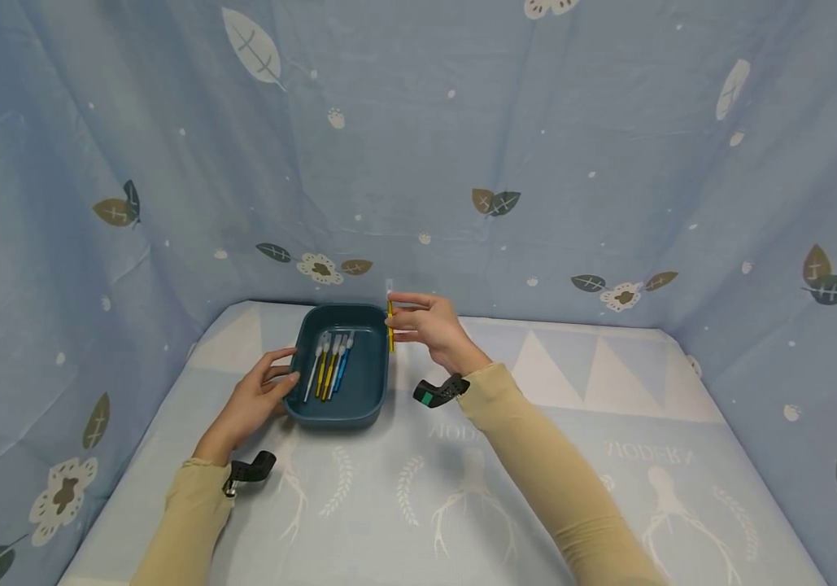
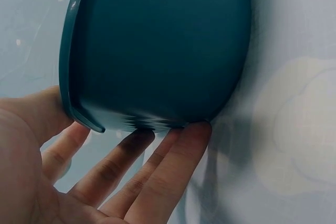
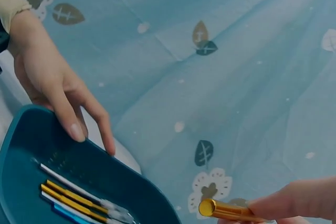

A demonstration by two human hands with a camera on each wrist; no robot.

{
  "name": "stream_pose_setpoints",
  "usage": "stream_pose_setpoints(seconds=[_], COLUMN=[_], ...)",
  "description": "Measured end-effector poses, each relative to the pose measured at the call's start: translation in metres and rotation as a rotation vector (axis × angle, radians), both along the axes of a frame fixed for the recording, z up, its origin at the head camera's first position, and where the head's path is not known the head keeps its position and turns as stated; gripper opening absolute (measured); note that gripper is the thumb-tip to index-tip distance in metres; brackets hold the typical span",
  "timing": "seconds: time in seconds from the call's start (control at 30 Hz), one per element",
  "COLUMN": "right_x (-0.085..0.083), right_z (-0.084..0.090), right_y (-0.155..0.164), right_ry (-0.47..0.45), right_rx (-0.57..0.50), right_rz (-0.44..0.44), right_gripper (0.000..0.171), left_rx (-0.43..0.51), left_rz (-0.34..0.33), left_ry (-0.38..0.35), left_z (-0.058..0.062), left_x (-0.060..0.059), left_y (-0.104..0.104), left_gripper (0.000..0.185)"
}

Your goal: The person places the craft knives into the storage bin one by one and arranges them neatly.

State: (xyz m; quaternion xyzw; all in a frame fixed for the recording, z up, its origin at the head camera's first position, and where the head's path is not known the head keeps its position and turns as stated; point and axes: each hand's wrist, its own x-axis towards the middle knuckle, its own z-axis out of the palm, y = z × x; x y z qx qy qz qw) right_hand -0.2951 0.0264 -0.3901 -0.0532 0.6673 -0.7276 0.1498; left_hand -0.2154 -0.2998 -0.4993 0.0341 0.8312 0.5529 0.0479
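Note:
My left hand [image 1: 257, 396] grips the left side of a dark teal tray [image 1: 380, 366], thumb over the rim, other fingertips against its outer wall in the left wrist view [image 2: 157, 171]. Inside the tray lie several slim sticks [image 1: 328, 370] in white, gold and blue, side by side, with clear or whitish tips pointing away from me. Just off the tray's right rim, my right hand [image 1: 429, 325] pinches a slim gold stick [image 1: 391, 325] with a clear tip, held upright. Its round, shiny gold end [image 3: 207, 207] faces the right wrist camera.
A pale patterned cloth [image 1: 535, 480] covers the table. Blue curtains [image 1: 418, 146] with leaf and flower prints hang behind and at both sides. Black straps with camera mounts [image 1: 442, 391] sit on both wrists.

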Motion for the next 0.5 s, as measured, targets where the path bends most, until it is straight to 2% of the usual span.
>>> stream_pose_setpoints(seconds=[0.5], right_x=[-0.006], right_z=[-0.024], right_y=[-0.052], right_ry=[-0.051], right_rx=[-0.015], right_rz=[0.033], right_gripper=[0.050], left_rx=[-0.012], left_rz=[0.011], left_ry=[0.009], left_z=[-0.001], left_x=[0.000], left_y=[0.000], left_gripper=[0.066])
